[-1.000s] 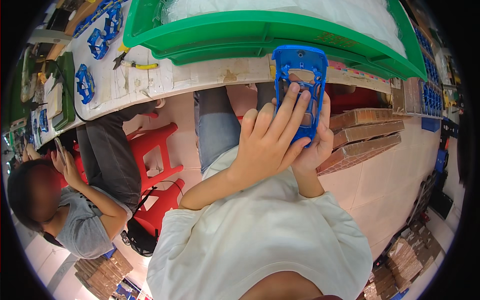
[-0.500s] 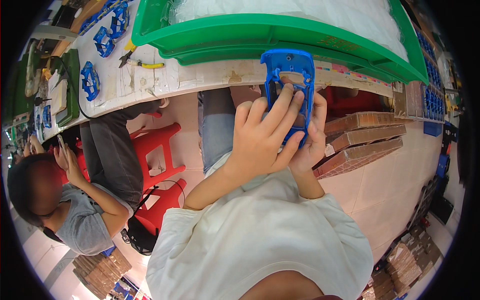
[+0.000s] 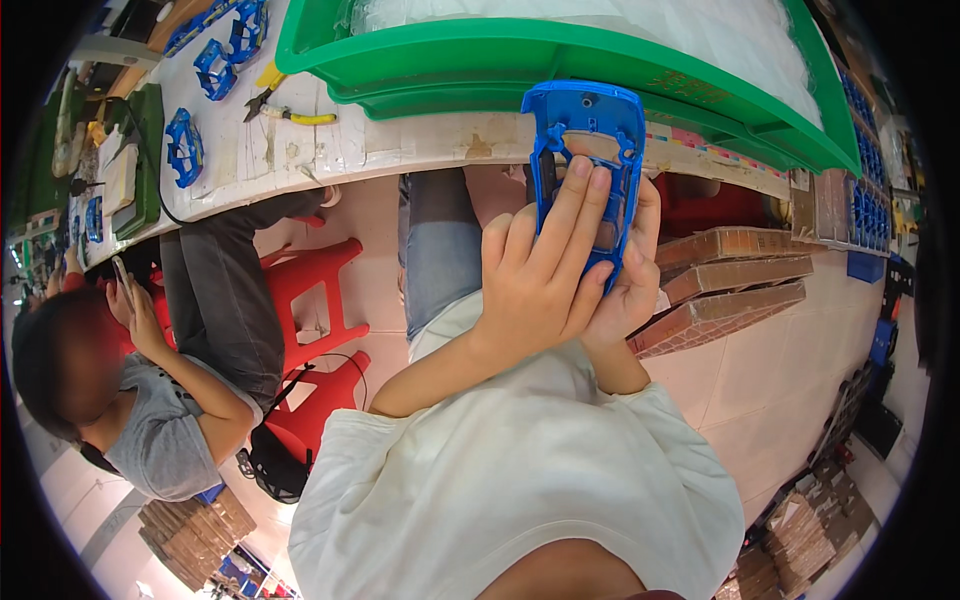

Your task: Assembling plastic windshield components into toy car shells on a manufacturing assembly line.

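Observation:
A blue plastic shell (image 3: 590,118), shaped like a toy car body with window-like openings, is held up before the table's front edge, its hollow side toward me. My left hand (image 3: 535,280) reaches across it: two fingers lie straight and close together on the inside, and the thumb sits near the lower right edge. With its fingers wrapped round the right side and partly hidden behind, my right hand (image 3: 632,300) supports the shell from below. Whether a small part lies under the left fingertips is hidden.
A green crate (image 3: 480,55) of clear plastic bags stands on the white table (image 3: 300,175). Pliers (image 3: 285,110) and several blue frames (image 3: 185,148) lie to its left. A seated person (image 3: 175,410) holds a phone beside red stools (image 3: 315,290). Flat cartons (image 3: 735,280) are stacked at right.
The shell and both hands have shifted slightly up and right in view. My left index and middle fingers are now straighter and closer together on the shell.

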The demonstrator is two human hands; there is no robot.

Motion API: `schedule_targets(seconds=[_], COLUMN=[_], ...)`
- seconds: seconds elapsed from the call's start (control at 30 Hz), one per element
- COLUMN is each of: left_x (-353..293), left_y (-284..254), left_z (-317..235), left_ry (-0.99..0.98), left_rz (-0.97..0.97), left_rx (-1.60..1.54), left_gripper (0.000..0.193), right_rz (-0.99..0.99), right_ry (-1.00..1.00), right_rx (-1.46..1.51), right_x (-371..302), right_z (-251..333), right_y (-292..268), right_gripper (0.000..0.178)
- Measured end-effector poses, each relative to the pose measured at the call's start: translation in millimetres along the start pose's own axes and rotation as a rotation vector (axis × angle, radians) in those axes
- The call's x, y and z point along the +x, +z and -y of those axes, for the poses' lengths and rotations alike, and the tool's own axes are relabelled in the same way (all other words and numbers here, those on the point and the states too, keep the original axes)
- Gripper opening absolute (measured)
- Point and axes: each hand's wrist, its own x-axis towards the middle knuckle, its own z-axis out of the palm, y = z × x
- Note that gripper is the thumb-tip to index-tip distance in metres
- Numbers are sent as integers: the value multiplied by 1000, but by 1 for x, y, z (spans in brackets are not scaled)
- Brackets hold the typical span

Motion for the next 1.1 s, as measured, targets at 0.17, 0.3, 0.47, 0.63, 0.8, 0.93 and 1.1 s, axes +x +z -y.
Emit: schedule_targets(seconds=[0.17, 0.3, 0.47, 0.63, 0.8, 0.93, 1.1], left_x=[-2, -1, -2, 3, 11, 8, 14], left_y=[5, 2, 7, 11, 10, -5, -32], left_z=[3, 3, 5, 8, 9, 8, 2], left_ry=[8, 33, 46, 72, 106, 111, 15], left_rz=[-46, -26, -13, -46, -6, -11, 60], left_rx=[5, -63, -136, -190, -257, -230, -97], left_gripper=[48, 48, 49, 50, 51, 51, 51], right_rz=[38, 34, -13, -42, -63, -10, 37], right_ry=[-35, -73, -76, -135, -169, -134, 107], right_rx=[-52, -70, -34, -100, -151, -33, 15], right_x=[4, 2, 1, 6, 7, 4, 5], right_z=[-2, -2, -6, -4, -2, 2, 11], right_y=[-2, -5, -10, -9, -14, -5, 5], right_gripper=[55, 55, 58, 57, 57, 56, 60])
